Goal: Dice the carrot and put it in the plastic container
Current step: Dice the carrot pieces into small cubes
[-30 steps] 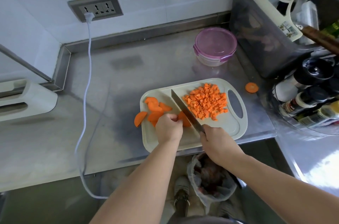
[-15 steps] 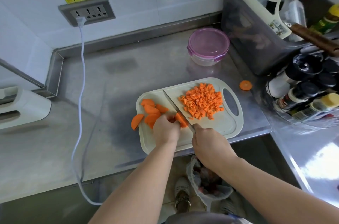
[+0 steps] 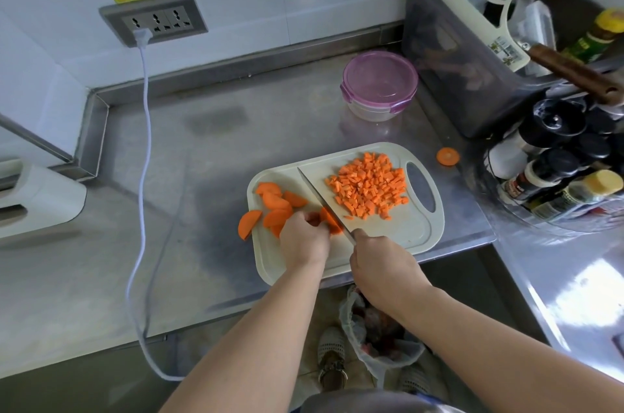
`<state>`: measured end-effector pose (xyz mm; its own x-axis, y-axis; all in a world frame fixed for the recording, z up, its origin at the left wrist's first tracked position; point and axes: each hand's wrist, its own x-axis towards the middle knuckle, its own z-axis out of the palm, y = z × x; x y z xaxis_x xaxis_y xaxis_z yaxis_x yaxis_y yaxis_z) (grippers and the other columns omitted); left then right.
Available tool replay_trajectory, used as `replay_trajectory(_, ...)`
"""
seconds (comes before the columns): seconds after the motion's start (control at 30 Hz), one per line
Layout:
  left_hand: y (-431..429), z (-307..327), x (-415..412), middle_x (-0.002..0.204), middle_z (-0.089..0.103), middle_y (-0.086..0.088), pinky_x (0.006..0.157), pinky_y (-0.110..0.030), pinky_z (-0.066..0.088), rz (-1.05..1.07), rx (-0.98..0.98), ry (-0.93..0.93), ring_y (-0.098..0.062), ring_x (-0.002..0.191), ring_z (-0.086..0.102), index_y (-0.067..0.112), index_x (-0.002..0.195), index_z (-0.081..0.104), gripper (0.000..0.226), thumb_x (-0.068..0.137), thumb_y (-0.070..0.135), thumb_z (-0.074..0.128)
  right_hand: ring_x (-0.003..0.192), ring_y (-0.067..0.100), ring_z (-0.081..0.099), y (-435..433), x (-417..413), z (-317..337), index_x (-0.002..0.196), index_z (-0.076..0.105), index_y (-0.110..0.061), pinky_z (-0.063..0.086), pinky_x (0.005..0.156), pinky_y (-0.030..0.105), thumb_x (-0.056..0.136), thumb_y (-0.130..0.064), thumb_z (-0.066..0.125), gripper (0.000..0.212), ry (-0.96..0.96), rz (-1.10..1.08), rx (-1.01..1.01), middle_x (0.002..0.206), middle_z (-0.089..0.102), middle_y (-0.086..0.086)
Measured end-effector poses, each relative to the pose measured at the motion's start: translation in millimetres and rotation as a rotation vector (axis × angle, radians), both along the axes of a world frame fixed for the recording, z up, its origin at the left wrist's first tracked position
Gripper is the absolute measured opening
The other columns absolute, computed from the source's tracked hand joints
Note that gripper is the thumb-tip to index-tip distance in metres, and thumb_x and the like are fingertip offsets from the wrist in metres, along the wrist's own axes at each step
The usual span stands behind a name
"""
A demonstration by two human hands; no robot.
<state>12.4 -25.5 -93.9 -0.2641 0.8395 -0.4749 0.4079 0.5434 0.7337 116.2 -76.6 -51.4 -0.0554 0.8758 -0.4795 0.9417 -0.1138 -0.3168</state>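
Observation:
A pale cutting board (image 3: 410, 233) lies near the counter's front edge. A heap of diced carrot (image 3: 368, 189) covers its right half. Several half-round carrot slices (image 3: 273, 201) lie on its left part, one slice (image 3: 249, 223) hanging over the left edge. My left hand (image 3: 304, 238) holds a carrot piece (image 3: 329, 220) down with curled fingers. My right hand (image 3: 381, 269) grips the handle of a knife (image 3: 322, 199), whose blade runs up and left beside that piece. The plastic container (image 3: 378, 85) with a purple lid stands closed behind the board.
One round carrot slice (image 3: 447, 155) lies on the steel counter right of the board. A dark bin (image 3: 456, 51) with utensils and a rack of bottles (image 3: 553, 169) stand at the right. A white cable (image 3: 143, 142) hangs from the wall socket (image 3: 153, 19). A bagged waste bin (image 3: 378, 338) sits below.
The view shifted slightly. Both hands stay at the carrot piece, with the knife blade beside it; the diced heap and slices have not moved.

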Motion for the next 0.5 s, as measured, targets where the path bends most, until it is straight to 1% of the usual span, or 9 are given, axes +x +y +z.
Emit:
replay_trajectory(0.03, 0, 0, 0, 0.100, 0.072, -0.005, 0.088, -0.042, 0.053, -0.005, 0.004, 0.011, -0.024, 0.094, 0.066, 0.013, 0.105, 0.069, 0.020, 0.086, 0.017, 0.064, 0.065, 0.021, 0.050, 1, 0, -1, 0.125, 0.044, -0.009, 0.041, 0.064, 0.032, 0.099, -0.011, 0.034, 0.028, -0.019, 0.020, -0.019, 0.082, 0.042, 0.002)
replay_trajectory(0.07, 1, -1, 0, 0.102, 0.071, -0.005, 0.088, -0.039, 0.052, -0.011, 0.008, 0.022, -0.024, 0.096, 0.066, 0.013, 0.106, 0.069, 0.020, 0.087, 0.018, 0.064, 0.062, 0.019, 0.047, 1, 0, -2, 0.127, 0.043, -0.009, 0.040, 0.062, 0.032, 0.098, -0.010, 0.035, 0.030, -0.034, 0.033, -0.027, 0.081, 0.042, 0.002)
replay_trajectory(0.1, 1, -1, -1, 0.104, 0.071, -0.004, 0.088, -0.036, 0.051, -0.020, 0.014, 0.037, -0.023, 0.098, 0.065, 0.013, 0.107, 0.068, 0.021, 0.087, 0.018, 0.063, 0.067, 0.022, 0.051, 2, 0, -2, 0.125, 0.044, -0.009, 0.041, 0.063, 0.033, 0.099, -0.010, 0.035, 0.028, -0.030, 0.027, -0.022, 0.083, 0.045, 0.004)
replay_trajectory(0.13, 1, -1, 0, 0.105, 0.070, -0.004, 0.086, -0.034, 0.050, -0.029, 0.020, 0.052, -0.023, 0.099, 0.064, 0.012, 0.108, 0.068, 0.021, 0.088, 0.018, 0.063, 0.078, 0.026, 0.057, 2, 0, -1, 0.121, 0.046, -0.010, 0.041, 0.066, 0.033, 0.099, -0.012, 0.033, 0.026, -0.024, 0.012, -0.015, 0.088, 0.050, 0.007)
replay_trajectory(0.2, 1, 0, 0, 0.107, 0.070, -0.004, 0.086, -0.033, 0.050, -0.040, 0.025, 0.073, -0.022, 0.100, 0.064, 0.012, 0.109, 0.067, 0.021, 0.089, 0.018, 0.063, 0.092, 0.031, 0.061, 1, 0, 0, 0.117, 0.046, -0.011, 0.041, 0.069, 0.034, 0.100, -0.014, 0.031, 0.024, -0.028, -0.011, -0.003, 0.099, 0.057, 0.012)
replay_trajectory(0.27, 0, 1, 0, 0.107, 0.070, -0.004, 0.087, -0.034, 0.051, -0.036, 0.023, 0.073, -0.023, 0.101, 0.064, 0.012, 0.109, 0.067, 0.021, 0.089, 0.017, 0.063, 0.084, 0.029, 0.059, 0, 0, -4, 0.120, 0.045, -0.010, 0.042, 0.066, 0.033, 0.099, -0.012, 0.033, 0.024, -0.043, 0.016, -0.018, 0.094, 0.055, 0.010)
replay_trajectory(0.33, -1, 1, 0, 0.106, 0.070, -0.003, 0.084, -0.032, 0.050, -0.035, 0.024, 0.081, -0.022, 0.100, 0.064, 0.013, 0.108, 0.068, 0.020, 0.090, 0.018, 0.062, 0.075, 0.025, 0.056, 2, -1, -11, 0.125, 0.044, -0.009, 0.047, 0.064, 0.035, 0.097, -0.011, 0.037, 0.028, -0.055, 0.019, -0.049, 0.088, 0.054, 0.007)
replay_trajectory(0.4, -2, 3, 0, 0.106, 0.070, -0.002, 0.078, -0.026, 0.045, -0.038, 0.024, 0.096, -0.021, 0.101, 0.063, 0.013, 0.109, 0.067, 0.020, 0.091, 0.017, 0.060, 0.081, 0.026, 0.062, 5, -1, -15, 0.126, 0.043, -0.012, 0.052, 0.068, 0.037, 0.097, -0.010, 0.038, 0.029, -0.038, -0.027, -0.078, 0.094, 0.061, 0.008)
replay_trajectory(0.5, -1, 4, 0, 0.107, 0.069, -0.003, 0.077, -0.024, 0.042, -0.034, 0.020, 0.101, -0.021, 0.101, 0.063, 0.012, 0.110, 0.066, 0.020, 0.091, 0.015, 0.059, 0.085, 0.026, 0.064, 7, -3, -17, 0.126, 0.042, -0.015, 0.056, 0.072, 0.038, 0.097, -0.011, 0.038, 0.030, -0.034, -0.050, -0.090, 0.097, 0.063, 0.007)
